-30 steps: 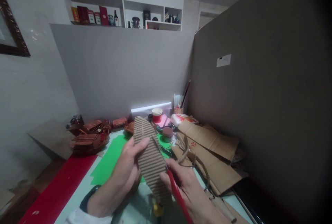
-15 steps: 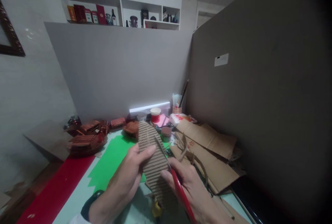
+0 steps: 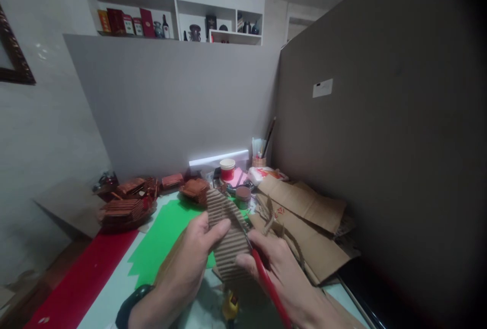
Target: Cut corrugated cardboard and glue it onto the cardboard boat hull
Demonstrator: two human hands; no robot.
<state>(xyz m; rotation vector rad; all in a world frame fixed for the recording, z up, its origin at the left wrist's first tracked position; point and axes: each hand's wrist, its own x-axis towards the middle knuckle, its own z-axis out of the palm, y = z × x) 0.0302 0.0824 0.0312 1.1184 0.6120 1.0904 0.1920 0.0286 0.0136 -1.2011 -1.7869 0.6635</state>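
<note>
In the head view, my left hand pinches a strip of corrugated cardboard, its thumb lying across the ridged face. My right hand is closed round red-handled scissors. Their metal blade lies at the right edge of the cardboard, below a narrow sliver along that edge. The right thumb also presses on the ridged face. Beneath the held piece, a yellow object rests on the table, partly covered.
Flat brown cardboard with curled offcuts lies right. Green sheets and a red strip are left. Reddish-brown layered pieces, a red-and-white tub and a brown-lidded jar stand behind. Grey panels enclose the table.
The cardboard's top end has dropped and shifted slightly right. The scissors' blade shows more plainly at its edge. Both hands keep their holds.
</note>
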